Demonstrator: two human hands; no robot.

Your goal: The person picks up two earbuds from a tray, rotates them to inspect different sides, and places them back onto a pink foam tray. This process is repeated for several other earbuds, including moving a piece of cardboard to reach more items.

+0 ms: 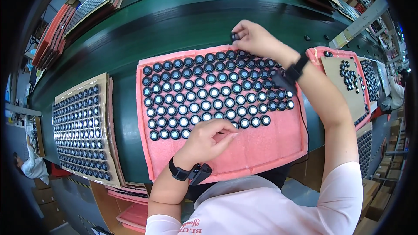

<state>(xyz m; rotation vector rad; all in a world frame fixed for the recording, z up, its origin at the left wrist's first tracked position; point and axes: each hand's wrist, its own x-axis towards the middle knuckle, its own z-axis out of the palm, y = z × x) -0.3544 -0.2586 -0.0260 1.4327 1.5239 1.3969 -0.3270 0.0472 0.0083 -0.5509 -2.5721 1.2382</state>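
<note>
A pink foam tray (209, 163) lies before me, with rows of small black round parts (205, 105) standing on it, many with pale, shiny round tops. Beyond the tray's far edge, over the green conveyor belt, my right hand (254, 39) pinches one small black round part (235, 37) between thumb and fingers. My left hand (209, 139) hovers over the near rows, its fingers curled and the tips of thumb and forefinger together. Whatever those fingertips hold, if anything, does not show. Both wrists wear black straps with a small dark device.
Left of the tray, a cardboard-backed panel (80, 130) carries more such parts. At the right lie another pink tray (314, 56) and a brown board (344, 82) with scattered parts. The green conveyor belt (183, 21) runs behind. A thin cable hangs near my right arm.
</note>
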